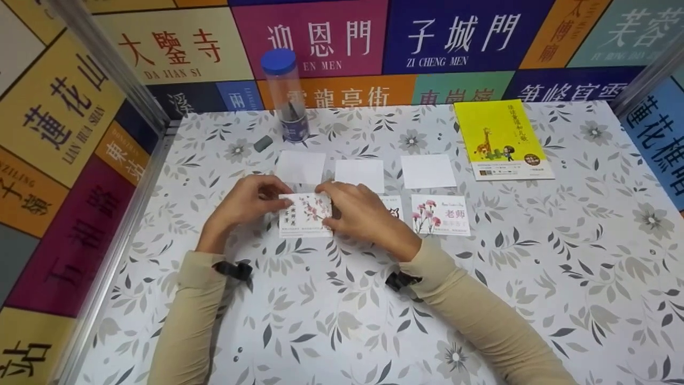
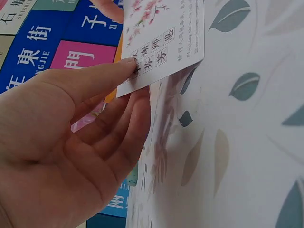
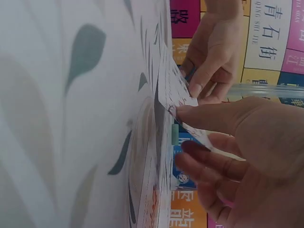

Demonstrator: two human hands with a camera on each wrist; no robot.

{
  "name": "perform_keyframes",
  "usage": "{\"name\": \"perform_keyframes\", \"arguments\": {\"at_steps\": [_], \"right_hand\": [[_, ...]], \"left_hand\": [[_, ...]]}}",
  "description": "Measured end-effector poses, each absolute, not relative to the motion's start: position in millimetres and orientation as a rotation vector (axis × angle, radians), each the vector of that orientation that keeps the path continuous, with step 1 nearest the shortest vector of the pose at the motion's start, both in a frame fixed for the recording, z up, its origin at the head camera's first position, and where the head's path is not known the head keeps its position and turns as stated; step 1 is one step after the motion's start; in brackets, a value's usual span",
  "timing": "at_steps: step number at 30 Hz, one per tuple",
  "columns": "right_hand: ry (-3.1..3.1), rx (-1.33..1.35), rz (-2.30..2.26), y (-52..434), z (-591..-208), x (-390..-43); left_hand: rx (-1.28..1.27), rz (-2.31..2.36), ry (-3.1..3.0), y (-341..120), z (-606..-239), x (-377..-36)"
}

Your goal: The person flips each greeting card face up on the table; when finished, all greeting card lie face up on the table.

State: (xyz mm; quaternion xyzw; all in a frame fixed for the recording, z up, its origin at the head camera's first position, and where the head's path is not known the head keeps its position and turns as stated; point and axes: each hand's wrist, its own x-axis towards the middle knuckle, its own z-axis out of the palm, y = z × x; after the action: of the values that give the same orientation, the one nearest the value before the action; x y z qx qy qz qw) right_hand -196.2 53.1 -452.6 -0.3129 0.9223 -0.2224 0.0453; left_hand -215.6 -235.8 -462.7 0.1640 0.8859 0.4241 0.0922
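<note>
Far from your hands lie three blank white cards in a row, with a blue-capped tube far left and a yellow book far right. A carnation card lies just right. Your right hand hides most of a middle card. Both it and your left hand pinch a white card printed with pink blossoms, near the table's centre.

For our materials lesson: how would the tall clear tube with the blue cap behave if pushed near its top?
The tube stands upright, tall and narrow on the table, so it would probably tip rather than slide. Being round, it would likely roll once down. It looks mostly empty, so probably light.
</note>
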Motion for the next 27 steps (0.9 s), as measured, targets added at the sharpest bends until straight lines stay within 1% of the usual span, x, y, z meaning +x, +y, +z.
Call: {"name": "perform_keyframes", "arguments": {"at_steps": [5, 10, 15, 27], "right_hand": [[2.853, -0.984, -0.528, 52.8, -456.7, -196.5], [2.821, -1.041, -0.509, 54.4, -460.1, -195.6], [2.775, -1.096, -0.488, 56.8, -460.0, -194.9], [2.67, -1.143, -0.517, 60.4, -454.5, -194.6]], "left_hand": [[0.468, 1.187, 2.683, -234.6, -463.0, -214.3], [0.43, 1.12, 2.721, -233.0, -465.0, -214.5], [0.445, 1.034, 2.797, -231.4, -469.0, -215.5], [0.492, 1.08, 2.776, -225.1, -472.0, -215.2]]}}
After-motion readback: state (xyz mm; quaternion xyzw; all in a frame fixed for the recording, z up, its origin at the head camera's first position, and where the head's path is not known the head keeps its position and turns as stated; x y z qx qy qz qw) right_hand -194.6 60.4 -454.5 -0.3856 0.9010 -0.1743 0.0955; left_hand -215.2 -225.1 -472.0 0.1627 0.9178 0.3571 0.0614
